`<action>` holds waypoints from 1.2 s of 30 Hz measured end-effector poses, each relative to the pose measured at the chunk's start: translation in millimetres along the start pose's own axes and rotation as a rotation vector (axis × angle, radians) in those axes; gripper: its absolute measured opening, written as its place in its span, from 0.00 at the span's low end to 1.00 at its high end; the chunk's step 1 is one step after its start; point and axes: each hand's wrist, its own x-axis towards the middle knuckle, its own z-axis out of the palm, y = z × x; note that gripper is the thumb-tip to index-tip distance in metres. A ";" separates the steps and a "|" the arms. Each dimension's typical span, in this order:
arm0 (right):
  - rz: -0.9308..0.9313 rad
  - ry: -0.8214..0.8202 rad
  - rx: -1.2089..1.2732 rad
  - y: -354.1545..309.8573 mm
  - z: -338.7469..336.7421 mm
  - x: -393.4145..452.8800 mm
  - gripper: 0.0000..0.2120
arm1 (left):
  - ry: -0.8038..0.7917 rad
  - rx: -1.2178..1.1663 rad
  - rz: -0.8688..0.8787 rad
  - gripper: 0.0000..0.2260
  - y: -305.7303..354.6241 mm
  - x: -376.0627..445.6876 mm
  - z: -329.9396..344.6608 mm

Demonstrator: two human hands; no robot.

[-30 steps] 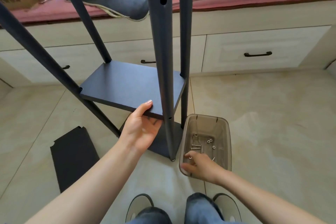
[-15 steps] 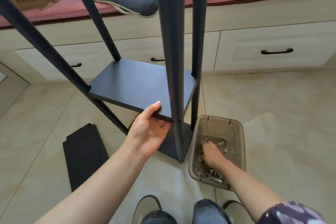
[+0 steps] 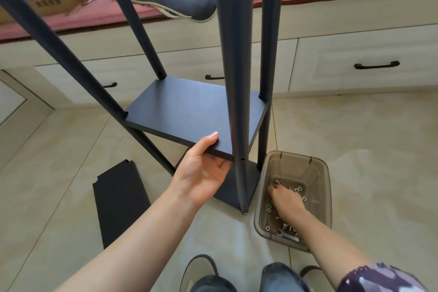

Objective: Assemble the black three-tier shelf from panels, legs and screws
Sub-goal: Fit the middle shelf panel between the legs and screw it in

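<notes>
shelf panel (image 3: 187,111) front edge gripped by left hand (image 3: 203,173), right hand (image 3: 285,199) in screw bin (image 3: 324,187), grasp unclear

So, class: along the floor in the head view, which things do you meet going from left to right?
Loose black panel → left hand gripping the raised shelf panel → near front leg → brown plastic bin with the right hand inside.

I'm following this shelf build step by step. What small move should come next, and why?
Probably pinch one screw and lift it out. The right hand is down in the clear bin among the loose screws, while the left hand holds the middle panel up at the front leg, whose hole just below looks empty.
</notes>
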 end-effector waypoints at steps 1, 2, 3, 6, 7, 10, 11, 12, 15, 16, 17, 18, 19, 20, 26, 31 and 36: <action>-0.013 -0.019 -0.026 0.4 -3.8 -3.3 0.13 | -0.003 -0.006 -0.006 0.03 -0.1 0.5 -0.5; -0.035 -0.025 -0.038 2.1 -6.1 -7.1 0.13 | -0.005 -0.008 -0.008 0.03 -0.5 1.0 -0.8; -0.046 -0.021 -0.015 3.2 -9.7 -12.6 0.13 | -0.009 -0.001 -0.006 0.03 -0.4 1.5 -1.4; -0.086 0.019 0.149 7.7 -29.1 -36.1 0.10 | -0.023 0.069 0.038 0.05 -0.1 1.5 -3.9; -0.103 0.064 0.226 8.8 -37.4 -45.0 0.07 | -0.027 0.097 0.059 0.08 -0.7 3.2 -5.7; -0.171 0.242 0.416 4.5 -71.6 -75.5 0.05 | -0.040 0.174 0.094 0.15 -2.9 5.6 -13.3; -0.206 0.296 0.482 -1.0 -85.3 -86.7 0.05 | -0.050 0.204 0.099 0.14 -4.1 5.0 -15.4; -0.248 0.347 0.554 -7.6 -99.6 -97.7 0.05 | -0.060 0.233 0.102 0.14 -5.4 4.6 -17.2; -0.358 0.508 0.694 -32.1 -138.1 -128.5 0.06 | -0.089 0.301 0.116 0.16 -7.5 3.7 -21.8; -0.370 0.536 0.747 -40.1 -148.3 -137.4 0.06 | -0.097 0.311 0.122 0.16 -7.8 3.5 -22.6; -0.376 0.547 0.794 -46.8 -156.2 -145.2 0.06 | -0.104 0.314 0.127 0.16 -7.7 3.4 -22.9; -0.380 0.549 0.822 -52.2 -162.1 -151.8 0.05 | -0.110 0.309 0.133 0.16 -7.6 3.7 -23.2; -0.383 0.545 0.837 -56.3 -166.0 -157.1 0.04 | -0.114 0.294 0.137 0.16 -7.6 4.2 -23.7; -0.384 0.540 0.842 -59.5 -168.5 -160.9 0.04 | -0.114 0.276 0.139 0.16 -7.4 5.0 -24.1; -0.384 0.524 0.895 -69.4 -172.8 -164.0 0.08 | -0.148 0.226 0.153 0.09 -9.6 11.1 -27.8; -0.370 0.546 0.916 -70.7 -169.7 -156.5 0.10 | -0.180 0.228 0.166 0.10 -10.0 12.9 -29.0; -0.365 0.570 0.959 -69.4 -164.2 -152.9 0.14 | -0.222 0.222 0.179 0.10 -9.8 12.5 -29.1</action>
